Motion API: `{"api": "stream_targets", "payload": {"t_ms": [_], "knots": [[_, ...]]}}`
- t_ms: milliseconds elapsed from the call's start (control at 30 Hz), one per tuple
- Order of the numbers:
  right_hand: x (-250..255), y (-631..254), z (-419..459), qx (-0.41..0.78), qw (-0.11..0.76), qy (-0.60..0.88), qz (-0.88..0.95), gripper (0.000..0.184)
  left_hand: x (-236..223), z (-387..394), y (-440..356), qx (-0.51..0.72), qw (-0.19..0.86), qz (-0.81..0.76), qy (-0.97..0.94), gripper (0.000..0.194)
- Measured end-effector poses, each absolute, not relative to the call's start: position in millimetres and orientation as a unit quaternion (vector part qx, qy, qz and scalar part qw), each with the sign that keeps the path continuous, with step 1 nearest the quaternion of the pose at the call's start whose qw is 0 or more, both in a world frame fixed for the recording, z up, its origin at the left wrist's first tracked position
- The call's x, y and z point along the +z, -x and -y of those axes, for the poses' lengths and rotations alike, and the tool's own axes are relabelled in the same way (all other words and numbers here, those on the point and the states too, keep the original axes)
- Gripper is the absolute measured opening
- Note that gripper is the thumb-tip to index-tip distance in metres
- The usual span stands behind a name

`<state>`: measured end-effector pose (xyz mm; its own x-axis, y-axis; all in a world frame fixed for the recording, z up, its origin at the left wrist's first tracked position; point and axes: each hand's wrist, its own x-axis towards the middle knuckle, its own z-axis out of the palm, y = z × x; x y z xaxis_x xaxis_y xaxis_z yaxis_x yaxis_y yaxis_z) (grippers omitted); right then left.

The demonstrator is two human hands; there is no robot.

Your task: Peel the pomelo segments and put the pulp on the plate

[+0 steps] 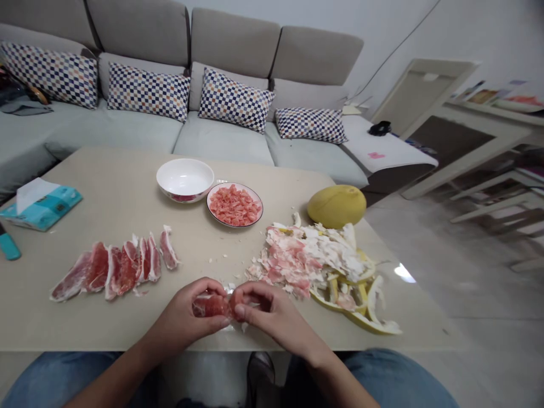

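Observation:
Near the table's front edge, my left hand is closed around a red pomelo segment. My right hand pinches the other end of this segment between thumb and fingers. To the left lies a row of several red pomelo segments with white membrane on them. Beyond my hands stands a plate of peeled pomelo flesh, beside a white bowl. On the right is a heap of torn membrane with yellow pomelo rind. Some of the held segment is hidden by my fingers.
A whole yellow pomelo rests behind the peel heap. At the table's left are a blue tissue pack and a teal-handled tool. A grey sofa with patterned cushions stands behind the table.

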<state>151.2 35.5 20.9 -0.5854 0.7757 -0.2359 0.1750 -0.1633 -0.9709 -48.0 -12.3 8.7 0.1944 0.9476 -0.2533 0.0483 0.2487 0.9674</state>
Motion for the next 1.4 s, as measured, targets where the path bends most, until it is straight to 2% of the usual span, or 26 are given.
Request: {"api": "stream_targets", "payload": {"t_ms": [100, 233, 467, 633, 733, 833, 933, 1067, 1233, 1400], "knots": [[13.2, -155.9, -39.8, 0.735, 0.278, 0.357, 0.505, 0.026, 8.6, 10.2, 49.9, 0.373, 0.609, -0.513, -0.476, 0.028], [5.6, -161.5, -42.9, 0.771, 0.335, 0.349, 0.414, 0.027, 6.6, 4.3, 51.3, 0.384, 0.569, -0.532, -0.495, 0.022], [0.6, -168.5, -49.4, 0.791, 0.346, 0.354, 0.36, 0.031, -24.1, -13.8, 57.1, 0.368, 0.374, -0.573, -0.63, 0.008], [1.3, -174.8, -51.7, 0.816, 0.326, 0.337, 0.339, 0.034, -47.5, -20.4, 63.1, 0.301, 0.228, -0.573, -0.728, 0.015], [1.7, -176.0, -54.6, 0.821, 0.323, 0.325, 0.339, 0.034, -48.6, -19.9, 65.9, 0.279, 0.195, -0.584, -0.737, 0.024], [4.8, -173.4, -64.4, 0.828, 0.314, 0.308, 0.347, 0.035, -36.4, -20.5, 66.2, 0.296, 0.199, -0.604, -0.713, 0.036], [11.7, -165.4, -81.6, 0.832, 0.272, 0.3, 0.38, 0.039, -12.3, -29.5, 62.1, 0.338, 0.233, -0.607, -0.681, 0.033], [22.6, -147.2, -108.4, 0.79, 0.233, 0.303, 0.478, 0.038, 24.8, -58.0, 53.6, 0.391, 0.357, -0.59, -0.61, 0.031], [24.0, -127.5, -140.3, 0.749, 0.259, 0.316, 0.521, 0.038, 43.8, -92.5, 47.8, 0.416, 0.517, -0.52, -0.537, 0.032], [17.3, -120.8, -159.9, 0.749, 0.28, 0.329, 0.502, 0.043, 37.3, -108.3, 44.7, 0.475, 0.513, -0.515, -0.496, 0.033]]}}
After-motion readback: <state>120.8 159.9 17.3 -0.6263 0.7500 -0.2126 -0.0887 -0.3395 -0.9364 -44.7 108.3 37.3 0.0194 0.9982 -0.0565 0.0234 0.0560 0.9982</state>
